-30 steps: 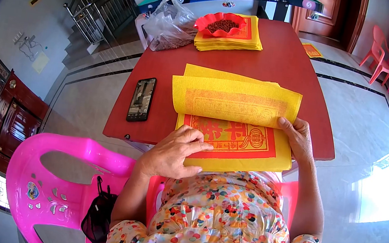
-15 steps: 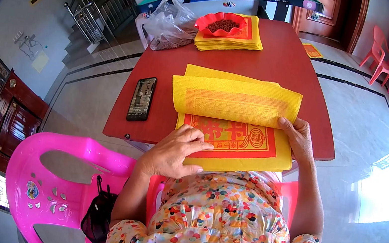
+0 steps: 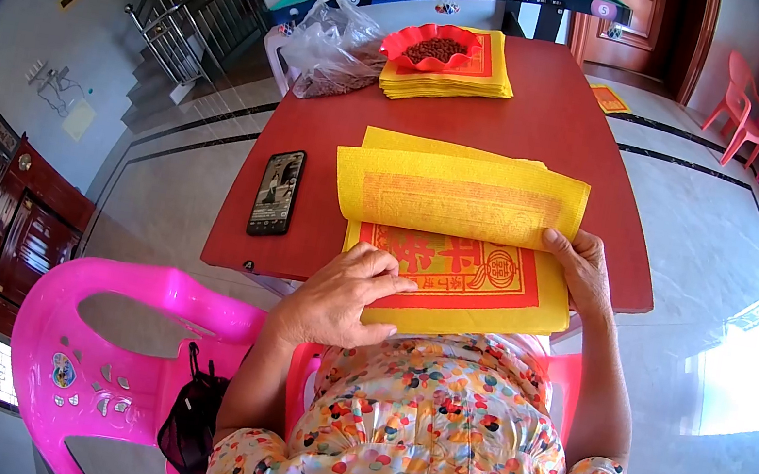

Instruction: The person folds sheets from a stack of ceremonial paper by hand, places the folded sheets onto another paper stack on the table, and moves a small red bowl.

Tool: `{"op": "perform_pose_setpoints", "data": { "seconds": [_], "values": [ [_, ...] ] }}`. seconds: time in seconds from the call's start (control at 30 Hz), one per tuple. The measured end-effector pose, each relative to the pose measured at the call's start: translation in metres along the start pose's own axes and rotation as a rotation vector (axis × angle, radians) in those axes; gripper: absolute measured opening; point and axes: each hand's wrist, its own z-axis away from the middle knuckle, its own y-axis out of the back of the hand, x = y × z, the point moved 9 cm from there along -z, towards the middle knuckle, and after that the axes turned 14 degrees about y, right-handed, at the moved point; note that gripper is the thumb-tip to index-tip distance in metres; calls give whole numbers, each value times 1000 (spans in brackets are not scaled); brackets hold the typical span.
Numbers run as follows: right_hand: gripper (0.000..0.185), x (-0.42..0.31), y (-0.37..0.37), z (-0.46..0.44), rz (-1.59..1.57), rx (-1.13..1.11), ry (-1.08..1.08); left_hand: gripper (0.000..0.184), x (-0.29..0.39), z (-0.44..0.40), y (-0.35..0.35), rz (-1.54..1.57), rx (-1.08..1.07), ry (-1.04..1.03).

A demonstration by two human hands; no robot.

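A stack of yellow joss paper point(image 3: 456, 317) with red and gold print lies at the table's near edge, reaching toward my lap. Its top sheet point(image 3: 463, 201) is folded back away from me, showing a printed underside. With the thumb on top, my right hand point(image 3: 580, 272) grips that yellow sheet at its right edge; the fingers beneath are partly hidden. My left hand point(image 3: 346, 296) rests on the lower left of the red printed area, fingers loosely bent and apart, holding nothing visible.
A phone point(image 3: 276, 192) lies left of the papers on the red table point(image 3: 555, 116). Farther back, a red dish point(image 3: 432, 49) of small brown pieces sits on another yellow paper stack point(image 3: 451, 89), beside a clear plastic bag point(image 3: 334, 49). A pink chair point(image 3: 85, 370) holding a black bag point(image 3: 193, 420) stands left.
Both hands and the papers stay practically still. Only the picture on the phone's screen differs.
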Motion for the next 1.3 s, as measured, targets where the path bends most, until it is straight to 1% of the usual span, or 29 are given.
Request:
{"op": "perform_pose_setpoints", "data": {
  "seconds": [0.23,0.63,0.73,1.3],
  "values": [
    [30,1,1,0,11,-6,5,51,6,-1,1,-50,23,-7],
    [30,2,2,0,5,6,4,51,-1,-1,-1,4,-17,23],
    [30,2,2,0,-2,8,6,51,1,0,2,30,20,-3],
    [32,1,0,-1,1,-1,18,50,1,-1,1,2,-1,25]
  ]
}}
